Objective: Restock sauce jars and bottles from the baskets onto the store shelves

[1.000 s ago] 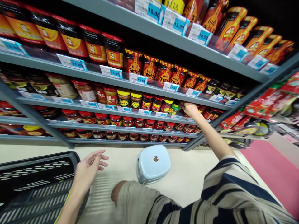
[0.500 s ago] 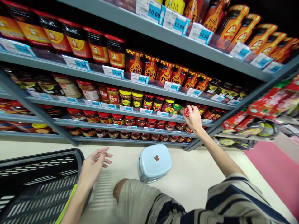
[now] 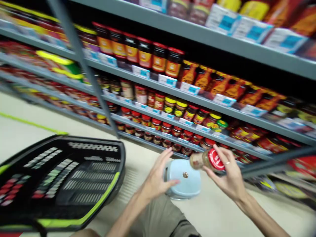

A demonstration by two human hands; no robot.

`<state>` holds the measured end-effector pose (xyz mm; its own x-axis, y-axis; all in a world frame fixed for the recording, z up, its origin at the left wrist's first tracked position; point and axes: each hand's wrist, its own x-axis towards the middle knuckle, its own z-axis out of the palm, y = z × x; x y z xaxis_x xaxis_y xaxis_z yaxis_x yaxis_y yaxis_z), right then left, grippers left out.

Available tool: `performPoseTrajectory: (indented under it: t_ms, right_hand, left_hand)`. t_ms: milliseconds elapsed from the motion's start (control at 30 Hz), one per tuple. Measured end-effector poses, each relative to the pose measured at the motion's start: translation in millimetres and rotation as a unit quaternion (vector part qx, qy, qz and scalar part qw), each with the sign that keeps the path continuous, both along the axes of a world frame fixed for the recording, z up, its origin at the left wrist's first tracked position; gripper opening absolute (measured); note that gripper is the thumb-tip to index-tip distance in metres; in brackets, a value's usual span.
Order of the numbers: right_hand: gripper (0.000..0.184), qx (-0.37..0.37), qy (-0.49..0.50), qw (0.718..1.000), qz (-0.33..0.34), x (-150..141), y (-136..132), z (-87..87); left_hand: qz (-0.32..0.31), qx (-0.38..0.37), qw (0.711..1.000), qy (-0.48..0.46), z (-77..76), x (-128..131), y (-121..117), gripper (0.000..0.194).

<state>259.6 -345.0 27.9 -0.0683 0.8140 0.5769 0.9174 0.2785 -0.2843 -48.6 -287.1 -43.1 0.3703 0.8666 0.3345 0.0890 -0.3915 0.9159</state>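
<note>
My right hand (image 3: 228,172) grips a small glass jar with a red lid (image 3: 206,160), held on its side in front of the lower shelves. A ring shows on one finger. My left hand (image 3: 159,176) is open, fingers apart, raised just left of the jar and not touching it. Below both hands stands a pale blue plastic stool (image 3: 184,180) on the floor. The picture is smeared by motion.
Grey store shelves (image 3: 172,89) hold rows of sauce jars with price tags. A black shopping basket with green trim (image 3: 64,179) sits at lower left, nothing visible inside. A grey upright post (image 3: 81,65) crosses the shelves. My knee in beige shorts (image 3: 163,220) is at the bottom.
My right hand has drawn the red-lidded jar off the shelf and down toward me. My left hand rose toward it. The view swung left, bringing the basket more into view.
</note>
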Motion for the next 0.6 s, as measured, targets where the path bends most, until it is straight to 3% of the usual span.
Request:
performPoseTrajectory:
  t_ms: [33,100,167,233,300,367,433,500,600]
  right_hand:
    - [0.097,-0.04,0.036,0.997,0.059,-26,9,-4.6]
    - [0.096,-0.1,0.097,0.975,0.171,-79,36,-12.7]
    - [0.093,-0.139,0.124,0.943,0.274,-129,80,-14.4]
    - [0.086,-0.148,0.105,0.917,0.356,-172,140,-8.0]
    - [0.065,-0.091,0.032,0.939,0.329,-209,209,4.1]
    - [0.065,-0.01,-0.047,0.97,0.238,-240,276,17.1]
    - [0.07,0.046,-0.106,0.982,0.15,-265,327,28.2]
    - [0.073,0.07,-0.141,0.984,0.08,-285,361,35.9]
    - [0.067,0.047,-0.174,0.983,0.022,-302,383,40.8]
  left_hand:
    - [-0.01,0.005,1.0,-0.005,3.1,0,-6,0.096]
    - [0.004,-0.022,1.0,-0.019,4.0,-8,-9,0.086]
    - [0.078,-0.07,0.994,-0.042,0.0,-27,-5,0.063]
    - [0.183,-0.11,0.975,-0.06,-6.2,-53,4,0.049]
    - [0.276,-0.127,0.95,-0.075,-12.6,-80,15,0.047]
    - [0.322,-0.123,0.933,-0.1,-17.2,-104,25,0.048]
    - [0.336,-0.11,0.927,-0.127,-18.5,-121,29,0.049]
    - [0.334,-0.103,0.927,-0.136,-16.7,-129,29,0.049]
    - [0.314,-0.104,0.934,-0.135,-12.1,-128,27,0.053]
